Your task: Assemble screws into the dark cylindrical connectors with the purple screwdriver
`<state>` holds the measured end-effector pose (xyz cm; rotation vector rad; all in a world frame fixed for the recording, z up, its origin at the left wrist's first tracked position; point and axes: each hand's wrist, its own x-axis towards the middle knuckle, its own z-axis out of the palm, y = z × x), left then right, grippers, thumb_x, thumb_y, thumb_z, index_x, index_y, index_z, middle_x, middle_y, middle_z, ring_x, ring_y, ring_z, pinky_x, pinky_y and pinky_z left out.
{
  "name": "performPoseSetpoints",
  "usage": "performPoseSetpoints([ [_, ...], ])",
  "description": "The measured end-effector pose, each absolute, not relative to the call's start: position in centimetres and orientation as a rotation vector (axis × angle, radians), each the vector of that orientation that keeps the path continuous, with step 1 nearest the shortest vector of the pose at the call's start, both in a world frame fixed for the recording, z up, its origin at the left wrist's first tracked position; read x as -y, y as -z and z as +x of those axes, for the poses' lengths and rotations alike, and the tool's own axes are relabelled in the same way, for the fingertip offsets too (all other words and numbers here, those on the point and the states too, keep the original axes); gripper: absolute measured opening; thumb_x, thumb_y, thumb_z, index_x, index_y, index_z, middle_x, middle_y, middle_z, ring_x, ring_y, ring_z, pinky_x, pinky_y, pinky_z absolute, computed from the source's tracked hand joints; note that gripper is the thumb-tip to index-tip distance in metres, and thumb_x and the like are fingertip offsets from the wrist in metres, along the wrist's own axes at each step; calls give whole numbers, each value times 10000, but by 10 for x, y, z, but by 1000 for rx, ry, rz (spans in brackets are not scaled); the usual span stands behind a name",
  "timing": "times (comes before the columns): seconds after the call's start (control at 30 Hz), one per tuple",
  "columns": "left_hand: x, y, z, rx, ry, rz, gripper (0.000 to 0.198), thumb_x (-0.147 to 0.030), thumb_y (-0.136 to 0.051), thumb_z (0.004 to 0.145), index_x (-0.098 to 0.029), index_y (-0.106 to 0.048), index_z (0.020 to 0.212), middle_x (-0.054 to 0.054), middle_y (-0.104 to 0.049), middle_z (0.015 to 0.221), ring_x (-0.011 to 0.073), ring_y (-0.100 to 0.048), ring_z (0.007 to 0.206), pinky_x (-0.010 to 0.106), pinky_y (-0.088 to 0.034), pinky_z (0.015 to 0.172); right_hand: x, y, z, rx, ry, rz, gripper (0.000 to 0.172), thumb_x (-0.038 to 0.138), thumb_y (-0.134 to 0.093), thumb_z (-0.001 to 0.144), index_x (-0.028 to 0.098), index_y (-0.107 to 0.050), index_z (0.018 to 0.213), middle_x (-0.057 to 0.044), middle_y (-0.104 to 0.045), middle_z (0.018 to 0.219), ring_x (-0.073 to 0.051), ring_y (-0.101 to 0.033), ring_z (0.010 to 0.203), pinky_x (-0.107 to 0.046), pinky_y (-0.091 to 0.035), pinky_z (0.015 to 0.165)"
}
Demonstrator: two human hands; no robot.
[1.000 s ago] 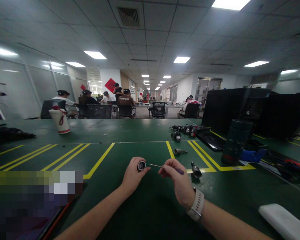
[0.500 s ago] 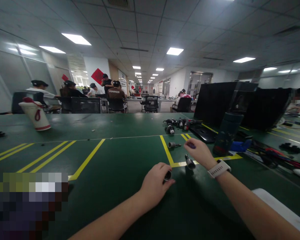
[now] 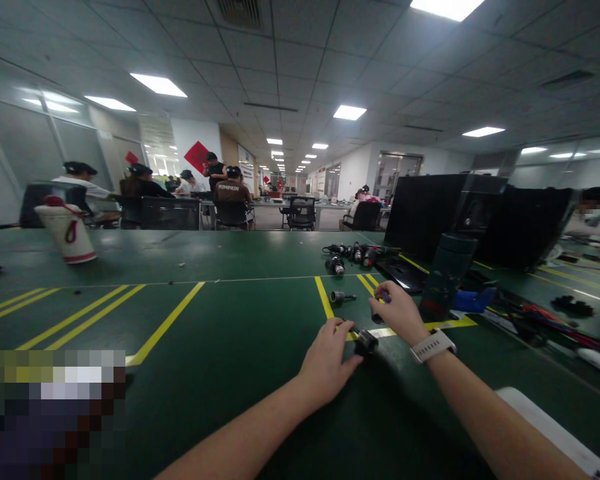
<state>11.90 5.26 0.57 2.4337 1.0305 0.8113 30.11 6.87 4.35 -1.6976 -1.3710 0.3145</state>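
Over the counter [image 3: 260, 320], my right grip [image 3: 403, 312] pinches a purple handle [image 3: 384, 297]; my left grip [image 3: 326, 363] curves beside a metal socket [image 3: 367, 342], whether pinching, I can't tell.

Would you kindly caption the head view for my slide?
Left hand holds a metal part, right hand a purple tool, over a table.

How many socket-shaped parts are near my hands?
2 clear: a part lying beyond your left hand, another at its fingertips. A partly hidden piece under your right hand may also count.
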Motion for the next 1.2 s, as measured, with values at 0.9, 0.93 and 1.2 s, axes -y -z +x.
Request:
performPoseSetpoints([
  [0.9,-32,-5,5,-1010,-1155,1825,121,-207,-624,719,-190,-512,678,-42,-479,651,127,-470,611,228,-408,573,14,-30,174,1363,-1138,-846,169,330,-562,806,171,-547,752,22,-515,621,-122,-476,570,-243,-378,526],
  [0.93,-33,-3,5,-1014,-1169,1837,124,-201,-625,711,-189,-508,671,-40,-475,654,130,-465,616,231,-399,576,18,-30,173,1461,-1099,-898,147,307,-560,802,170,-540,754,16,-516,637,-126,-475,584,-247,-376,534],
  [1.2,-36,6,5,-1114,-1179,2022,135,-185,-607,716,-194,-483,665,-14,-475,692,163,-463,681,265,-369,613,29,-31,172,1747,-863,-1114,120,247,-504,807,177,-540,717,-8,-518,683,-160,-486,663,-295,-366,607],
])
